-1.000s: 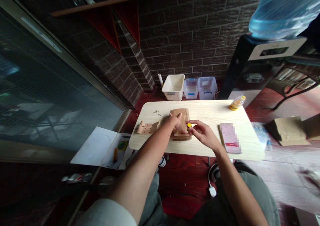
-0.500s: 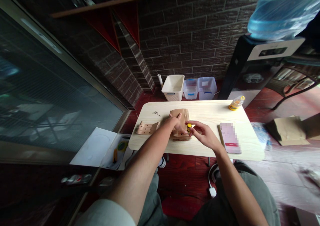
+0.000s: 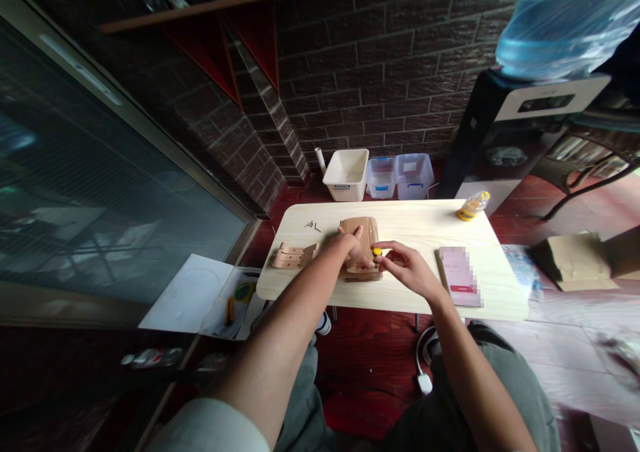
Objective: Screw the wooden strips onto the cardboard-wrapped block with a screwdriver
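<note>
On the pale table (image 3: 415, 229), a stack of brown cardboard (image 3: 363, 227) lies under my hands. My left hand (image 3: 354, 249) presses on a small wooden piece (image 3: 357, 269) at the near part of the cardboard, thumb and forefinger spread, the other fingers mostly hidden. My right hand (image 3: 403, 262) pinches a stubby yellow-and-black screwdriver (image 3: 377, 252) between thumb and fingers. It stands upright over the right end of the wooden piece; its tip is too small to make out. A wooden part with dark holes (image 3: 294, 257) rests left of my left forearm.
Several small screws (image 3: 313, 226) lie at the table's back left. A phone (image 3: 459, 277) is right of my right hand, and a clear bottle with yellow ends (image 3: 473, 207) lies at the far right corner. Plastic bins (image 3: 345, 189) and a water dispenser (image 3: 500, 125) stand behind.
The screwdriver's handle has shifted very slightly in my right fingers. Both hands otherwise stay in the same place.
</note>
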### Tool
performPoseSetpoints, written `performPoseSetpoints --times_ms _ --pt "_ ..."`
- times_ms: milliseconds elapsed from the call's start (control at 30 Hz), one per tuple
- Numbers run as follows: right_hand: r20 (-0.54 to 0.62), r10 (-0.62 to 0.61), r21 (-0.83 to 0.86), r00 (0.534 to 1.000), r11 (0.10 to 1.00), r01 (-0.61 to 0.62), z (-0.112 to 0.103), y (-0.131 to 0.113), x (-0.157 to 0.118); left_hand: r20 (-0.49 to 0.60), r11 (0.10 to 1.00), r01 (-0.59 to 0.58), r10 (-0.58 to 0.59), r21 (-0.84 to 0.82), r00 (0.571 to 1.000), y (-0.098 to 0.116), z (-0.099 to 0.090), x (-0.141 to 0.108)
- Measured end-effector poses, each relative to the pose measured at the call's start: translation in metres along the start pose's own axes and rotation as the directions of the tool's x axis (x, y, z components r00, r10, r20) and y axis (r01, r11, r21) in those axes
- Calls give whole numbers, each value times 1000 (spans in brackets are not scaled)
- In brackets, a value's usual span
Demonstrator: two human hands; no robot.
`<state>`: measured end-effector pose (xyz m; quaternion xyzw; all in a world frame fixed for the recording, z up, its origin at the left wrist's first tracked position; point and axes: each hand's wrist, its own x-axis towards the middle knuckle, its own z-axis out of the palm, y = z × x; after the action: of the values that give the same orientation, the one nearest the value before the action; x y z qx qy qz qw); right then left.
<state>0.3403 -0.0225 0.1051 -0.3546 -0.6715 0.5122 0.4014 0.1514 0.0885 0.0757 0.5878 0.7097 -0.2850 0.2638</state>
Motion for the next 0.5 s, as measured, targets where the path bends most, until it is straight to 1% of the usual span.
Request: performPoseSetpoints --times_ms 100,267,400,500 --pt "19 0 -20 1000 1000 0 -2 -1 -1 -17 1000 1 -1 -16 1000 -1 1 3" --pt "39 -2 -2 999 1000 2 -2 -3 -2 1 999 -2 2 -35 1000 -1 2 4" --pt "36 -2 25 999 1000 1 -2 -5 -2 -17 999 16 -17 -45 1000 0 3 4" --pt "30 6 35 1000 999 -7 -3 -5 -2 -20 999 6 -7 -38 1000 -1 2 1"
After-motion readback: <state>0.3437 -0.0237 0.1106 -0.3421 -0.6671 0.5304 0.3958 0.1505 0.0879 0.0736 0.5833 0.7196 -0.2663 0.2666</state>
